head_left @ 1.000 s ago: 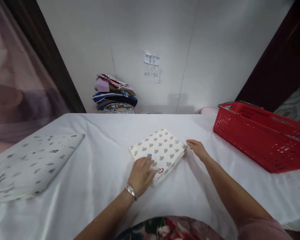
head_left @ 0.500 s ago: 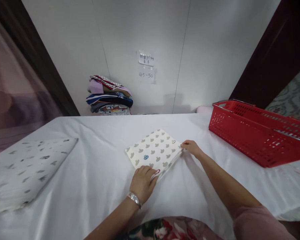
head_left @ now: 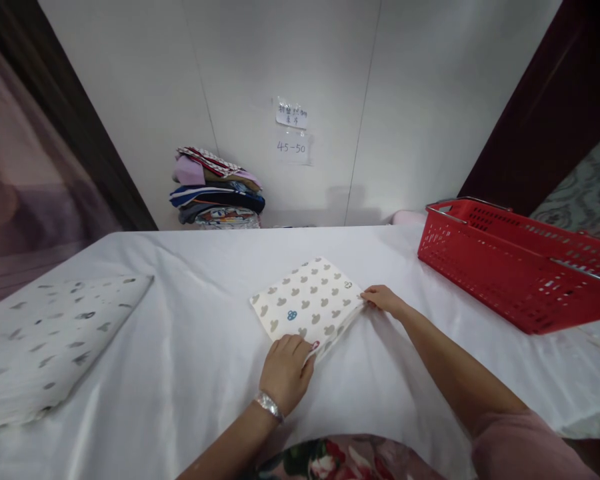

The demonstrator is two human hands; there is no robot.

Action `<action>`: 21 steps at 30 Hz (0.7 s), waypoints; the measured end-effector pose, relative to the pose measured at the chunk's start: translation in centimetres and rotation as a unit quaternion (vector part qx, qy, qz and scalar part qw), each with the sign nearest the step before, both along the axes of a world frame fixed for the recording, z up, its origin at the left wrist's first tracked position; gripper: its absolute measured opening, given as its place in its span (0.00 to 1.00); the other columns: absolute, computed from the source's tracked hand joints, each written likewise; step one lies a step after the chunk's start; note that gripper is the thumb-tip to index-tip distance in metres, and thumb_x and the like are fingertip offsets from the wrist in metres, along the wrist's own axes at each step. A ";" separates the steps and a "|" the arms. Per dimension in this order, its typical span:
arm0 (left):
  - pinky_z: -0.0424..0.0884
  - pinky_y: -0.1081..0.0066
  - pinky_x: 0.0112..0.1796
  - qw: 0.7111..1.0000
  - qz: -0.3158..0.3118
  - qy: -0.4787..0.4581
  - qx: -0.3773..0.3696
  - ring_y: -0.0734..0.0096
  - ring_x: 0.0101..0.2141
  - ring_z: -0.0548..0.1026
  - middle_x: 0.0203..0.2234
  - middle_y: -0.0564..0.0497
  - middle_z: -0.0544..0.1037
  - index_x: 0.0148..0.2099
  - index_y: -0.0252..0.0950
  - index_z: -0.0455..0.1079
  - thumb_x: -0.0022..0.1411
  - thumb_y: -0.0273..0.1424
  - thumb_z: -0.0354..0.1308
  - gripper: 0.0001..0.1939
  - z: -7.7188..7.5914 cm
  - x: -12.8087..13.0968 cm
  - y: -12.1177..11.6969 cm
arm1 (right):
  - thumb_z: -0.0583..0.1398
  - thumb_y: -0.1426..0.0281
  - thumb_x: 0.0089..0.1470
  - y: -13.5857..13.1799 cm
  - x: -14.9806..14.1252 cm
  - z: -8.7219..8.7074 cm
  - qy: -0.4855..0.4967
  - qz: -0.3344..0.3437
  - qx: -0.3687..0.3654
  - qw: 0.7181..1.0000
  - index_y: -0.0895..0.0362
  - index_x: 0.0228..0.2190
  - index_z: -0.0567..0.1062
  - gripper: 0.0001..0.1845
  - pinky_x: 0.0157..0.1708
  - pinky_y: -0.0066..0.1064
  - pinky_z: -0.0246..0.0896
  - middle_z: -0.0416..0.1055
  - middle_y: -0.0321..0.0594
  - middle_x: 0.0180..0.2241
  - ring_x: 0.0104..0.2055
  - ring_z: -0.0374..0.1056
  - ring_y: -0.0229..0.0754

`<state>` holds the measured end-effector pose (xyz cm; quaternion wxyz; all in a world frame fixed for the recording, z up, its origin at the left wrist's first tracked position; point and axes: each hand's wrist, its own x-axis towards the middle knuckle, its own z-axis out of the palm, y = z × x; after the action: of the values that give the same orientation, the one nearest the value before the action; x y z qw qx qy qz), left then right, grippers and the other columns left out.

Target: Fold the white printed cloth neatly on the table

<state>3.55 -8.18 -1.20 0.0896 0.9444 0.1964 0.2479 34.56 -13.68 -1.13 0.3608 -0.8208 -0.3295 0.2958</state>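
white printed cloth (head_left: pixel 307 297): right hand (head_left: pixel 381 299) pinched tight on right corner, left hand (head_left: pixel 286 373) half-curled, clamped on near corner.

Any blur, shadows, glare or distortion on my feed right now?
Head view: soft shadow on the tablecloth below the right hand; head view: pale sheen along tablecloth creases; head view: red basket looks stretched toward the frame's edge; head view: print on the folded cloth reads clearly, writing on the upper sign looks soft.

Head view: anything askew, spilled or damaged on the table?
No spill or damage stands out. The white tablecloth has creases; relative to its far edge, the folded cloth at the left hand lies diagonally.
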 end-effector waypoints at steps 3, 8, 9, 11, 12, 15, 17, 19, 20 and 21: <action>0.62 0.63 0.37 1.000 -0.001 0.001 0.002 0.64 0.37 0.65 0.34 0.48 0.69 0.41 0.38 0.66 0.57 0.34 0.52 0.10 -0.1 -0.1 -0.2 | 0.58 0.62 0.44 0.0 -0.1 -0.1 0.004 0.012 -0.012 1.000 0.58 0.18 0.70 0.13 0.16 0.22 0.48 0.63 0.33 0.14 0.17 0.57 0.32; 0.61 0.63 0.38 1.000 0.003 0.021 0.009 0.64 0.37 0.66 0.33 0.49 0.69 0.40 0.38 0.67 0.56 0.31 0.53 0.08 -0.1 0.1 -0.2 | 0.59 0.64 0.43 0.4 -0.3 0.1 -0.025 0.005 0.009 1.000 0.58 0.18 0.69 0.11 0.17 0.23 0.48 0.63 0.32 0.15 0.18 0.56 0.31; 0.61 0.63 0.38 1.000 0.005 0.026 0.008 0.64 0.36 0.65 0.33 0.49 0.69 0.39 0.38 0.67 0.57 0.30 0.52 0.07 0.0 0.1 -0.3 | 0.59 0.64 0.43 0.4 -0.3 0.2 -0.033 -0.001 0.019 0.999 0.58 0.18 0.69 0.10 0.18 0.23 0.48 0.63 0.32 0.16 0.19 0.56 0.31; 0.61 0.63 0.38 0.999 0.007 0.031 0.010 0.64 0.36 0.65 0.32 0.49 0.69 0.39 0.38 0.67 0.57 0.28 0.51 0.07 0.0 0.2 -0.3 | 0.59 0.64 0.43 0.4 -0.2 0.1 -0.041 -0.011 0.033 0.999 0.58 0.20 0.69 0.10 0.19 0.22 0.48 0.64 0.31 0.17 0.20 0.56 0.31; 0.61 0.63 0.38 0.999 0.007 0.032 0.012 0.64 0.36 0.65 0.33 0.49 0.70 0.39 0.38 0.67 0.57 0.28 0.50 0.07 -0.1 0.2 -0.3 | 0.58 0.64 0.44 0.4 -0.2 0.0 -0.039 -0.013 0.033 0.999 0.58 0.20 0.68 0.10 0.19 0.22 0.48 0.64 0.31 0.17 0.19 0.56 0.31; 0.61 0.63 0.39 0.999 0.005 0.029 0.017 0.64 0.36 0.65 0.33 0.49 0.69 0.40 0.38 0.67 0.57 0.27 0.50 0.08 -0.3 0.2 -0.4 | 0.58 0.64 0.44 0.1 -0.2 -0.5 -0.014 -0.011 0.013 1.000 0.59 0.19 0.68 0.11 0.17 0.23 0.48 0.62 0.31 0.14 0.17 0.56 0.31; 0.61 0.63 0.39 0.999 0.006 0.029 0.016 0.64 0.36 0.65 0.33 0.49 0.69 0.40 0.38 0.67 0.57 0.27 0.50 0.08 -0.4 0.1 -0.5 | 0.59 0.62 0.44 0.0 -0.2 -0.7 0.004 -0.007 -0.003 1.000 0.59 0.20 0.68 0.12 0.16 0.23 0.49 0.63 0.32 0.14 0.17 0.58 0.32; 0.61 0.62 0.39 0.999 0.009 0.028 0.016 0.64 0.37 0.65 0.33 0.49 0.69 0.40 0.38 0.67 0.57 0.28 0.50 0.08 -0.5 0.1 -0.6 | 0.59 0.61 0.45 -0.2 0.0 -0.7 0.017 -0.004 -0.015 1.000 0.58 0.21 0.68 0.13 0.16 0.23 0.50 0.64 0.33 0.15 0.18 0.60 0.32; 0.61 0.62 0.39 0.999 0.011 0.028 0.016 0.63 0.37 0.65 0.33 0.48 0.69 0.40 0.37 0.67 0.57 0.29 0.51 0.08 -0.5 0.1 -0.6 | 0.59 0.59 0.45 -0.2 0.0 -0.7 0.022 -0.001 -0.020 1.000 0.58 0.21 0.69 0.14 0.16 0.22 0.50 0.65 0.33 0.15 0.18 0.60 0.33; 0.61 0.61 0.40 0.999 0.014 0.028 0.015 0.63 0.37 0.65 0.34 0.48 0.69 0.41 0.37 0.66 0.57 0.31 0.52 0.09 -0.6 0.1 -0.7 | 0.59 0.58 0.45 -0.3 0.1 -0.6 0.027 0.001 -0.025 0.999 0.58 0.21 0.69 0.15 0.16 0.22 0.50 0.65 0.34 0.16 0.18 0.61 0.33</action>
<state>3.66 -8.83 -1.77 0.0665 0.9493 0.2083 0.2258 34.65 -13.98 -1.71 0.3490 -0.8209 -0.3125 0.3265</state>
